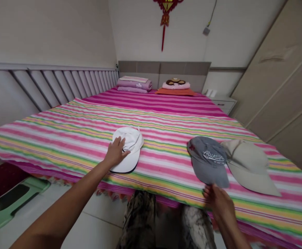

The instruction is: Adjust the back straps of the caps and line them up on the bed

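Observation:
A white baseball cap (pixel 132 143) lies on the striped bedsheet, its brim toward me. Resting on its left side is my left hand (pixel 116 152), fingers spread over the crown and brim, not wrapped round it. To the right lies a grey baseball cap (pixel 200 155) with white "Always" lettering on the front. My right hand (pixel 220 200) is at the front edge of its brim, fingers curled and the thumb against the edge; the fingertips are partly blurred. A beige cap (pixel 252 166) sits beside the grey one, its left side touching or partly under it.
The bed is covered by a striped sheet (pixel 163 129). Folded purple bedding (pixel 134 84) and a pink and orange pile (pixel 175 90) lie by the headboard (pixel 143 69). A white railing (pixel 70 81) runs along the left. A green stool (pixel 31 188) stands at lower left.

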Demonstrator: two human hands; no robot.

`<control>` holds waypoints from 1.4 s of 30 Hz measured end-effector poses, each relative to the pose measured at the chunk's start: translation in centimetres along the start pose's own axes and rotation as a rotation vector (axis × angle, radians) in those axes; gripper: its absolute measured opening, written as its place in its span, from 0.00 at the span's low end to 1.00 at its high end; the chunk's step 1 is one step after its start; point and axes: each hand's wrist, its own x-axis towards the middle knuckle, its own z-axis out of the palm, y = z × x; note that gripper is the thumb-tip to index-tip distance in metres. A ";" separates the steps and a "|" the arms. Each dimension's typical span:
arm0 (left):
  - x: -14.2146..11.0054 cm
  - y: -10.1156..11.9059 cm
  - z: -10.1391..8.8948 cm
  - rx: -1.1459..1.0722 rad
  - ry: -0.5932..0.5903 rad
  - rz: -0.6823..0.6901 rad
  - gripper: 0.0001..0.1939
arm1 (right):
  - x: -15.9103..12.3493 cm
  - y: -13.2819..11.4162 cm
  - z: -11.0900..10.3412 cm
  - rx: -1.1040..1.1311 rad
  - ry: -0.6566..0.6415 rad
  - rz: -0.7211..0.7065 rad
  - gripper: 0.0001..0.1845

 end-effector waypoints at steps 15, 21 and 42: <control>-6.0 17.1 3.4 -1.980 -0.746 -0.619 0.27 | -0.4 -3.9 1.5 0.256 -0.144 0.303 0.03; -2.2 17.0 0.7 -2.332 -0.714 -0.548 0.23 | -5.9 0.2 -2.3 -0.080 -0.559 0.212 0.13; -9.4 19.8 -5.3 -2.047 -0.779 -0.299 0.18 | -11.0 -6.8 2.9 -0.791 -0.640 -0.855 0.10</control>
